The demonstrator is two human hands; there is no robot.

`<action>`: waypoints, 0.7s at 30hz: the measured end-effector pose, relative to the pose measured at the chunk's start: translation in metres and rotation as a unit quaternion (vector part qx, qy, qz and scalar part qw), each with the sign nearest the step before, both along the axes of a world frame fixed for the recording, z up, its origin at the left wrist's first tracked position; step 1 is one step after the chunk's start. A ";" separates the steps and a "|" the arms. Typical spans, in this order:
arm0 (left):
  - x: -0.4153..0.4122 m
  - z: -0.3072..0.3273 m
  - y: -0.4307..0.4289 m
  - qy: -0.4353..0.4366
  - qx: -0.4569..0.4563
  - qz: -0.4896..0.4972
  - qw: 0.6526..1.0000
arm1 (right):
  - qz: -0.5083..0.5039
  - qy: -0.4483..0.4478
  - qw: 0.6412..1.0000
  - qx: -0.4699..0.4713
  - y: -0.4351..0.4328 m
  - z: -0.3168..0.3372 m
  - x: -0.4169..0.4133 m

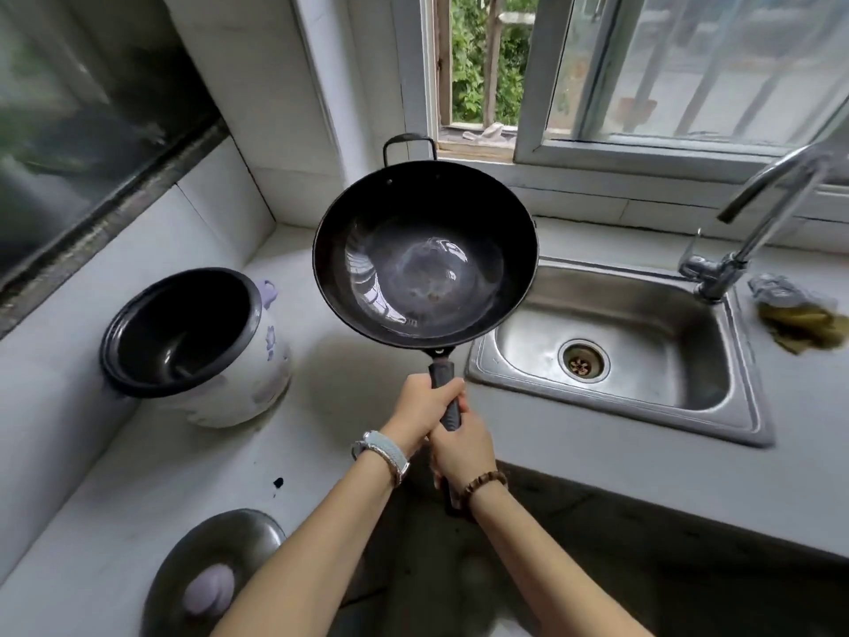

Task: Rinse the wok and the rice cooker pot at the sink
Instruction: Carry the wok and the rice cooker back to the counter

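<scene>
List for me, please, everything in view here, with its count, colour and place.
wok: one, black, held up at centre
rice cooker: one, white with purple flowers, on counter, left
rice cooker pot: one, black, inside it
lid: one, grey with lilac knob, bottom left
sink: one, steel, right
faucet: one, chrome, behind sink
rag: one, yellow-grey, right of faucet
window: one, white-framed, partly open, behind
hands: two; left hand ahead of right hand, both gripping wok's handle

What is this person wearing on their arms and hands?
Both forearms are bare: no sleeves in view, no gloves. The wrist of the left hand carries a watch with a pale blue-grey strap and silvery case. The wrist of the right hand has a bracelet of brown beads.
</scene>
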State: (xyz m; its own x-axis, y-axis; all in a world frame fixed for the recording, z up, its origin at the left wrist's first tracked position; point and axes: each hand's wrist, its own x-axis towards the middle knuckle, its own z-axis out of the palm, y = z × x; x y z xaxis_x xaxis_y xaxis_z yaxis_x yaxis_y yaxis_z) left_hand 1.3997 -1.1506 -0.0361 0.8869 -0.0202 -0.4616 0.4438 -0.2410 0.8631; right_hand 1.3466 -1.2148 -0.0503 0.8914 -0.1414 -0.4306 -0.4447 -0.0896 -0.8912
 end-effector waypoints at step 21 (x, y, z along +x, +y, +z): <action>-0.178 0.041 -0.018 -0.083 -0.010 -0.153 0.985 | -0.148 -0.051 0.987 0.028 -0.005 0.043 -0.197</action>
